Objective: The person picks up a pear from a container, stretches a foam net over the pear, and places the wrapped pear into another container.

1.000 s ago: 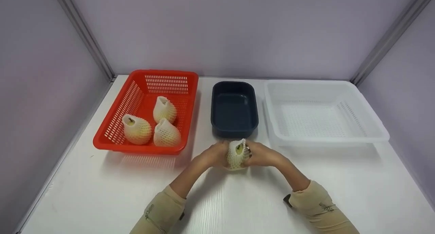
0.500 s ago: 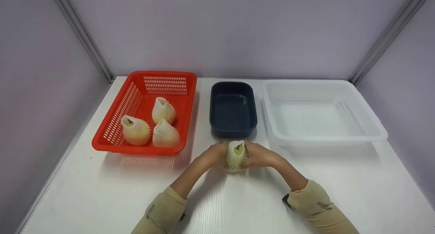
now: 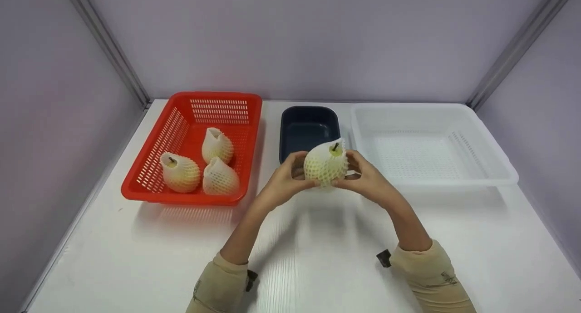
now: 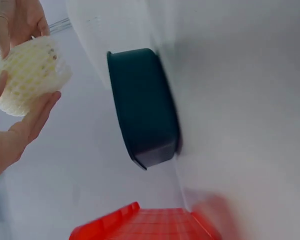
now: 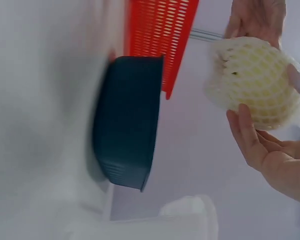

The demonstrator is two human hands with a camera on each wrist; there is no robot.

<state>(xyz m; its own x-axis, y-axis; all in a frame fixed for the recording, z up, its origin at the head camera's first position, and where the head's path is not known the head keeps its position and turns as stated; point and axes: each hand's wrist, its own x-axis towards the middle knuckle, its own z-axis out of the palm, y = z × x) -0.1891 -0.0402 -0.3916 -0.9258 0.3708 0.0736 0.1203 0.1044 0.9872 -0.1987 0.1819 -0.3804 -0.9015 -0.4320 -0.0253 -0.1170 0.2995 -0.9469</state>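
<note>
Between both hands, a pale yellow pear (image 3: 323, 166) in a white foam net is held up above the table, its shadow on the surface below. My left hand (image 3: 287, 180) grips its left side, thumb at the front and fingers behind. On the opposite side my right hand (image 3: 370, 180) holds it in the same way. The dark stem shows through the net's opening at the upper right. Both wrist views show the netted pear (image 4: 32, 75) with fingers on either side. Just behind it in the head view, the dark blue basin (image 3: 308, 136) is partly covered by the pear.
At the left stands a red slotted basket (image 3: 181, 197) with 3 more netted pears, one of them the left pear (image 3: 181, 173). A white slotted basket (image 3: 435, 183) stands at the right. Grey-white panels (image 3: 290, 45) enclose the table (image 3: 308, 267) at the back and sides.
Both hands have raised the pear from near the table and moved it away from me, toward the basin. The pear has turned, so more of its side shows.
</note>
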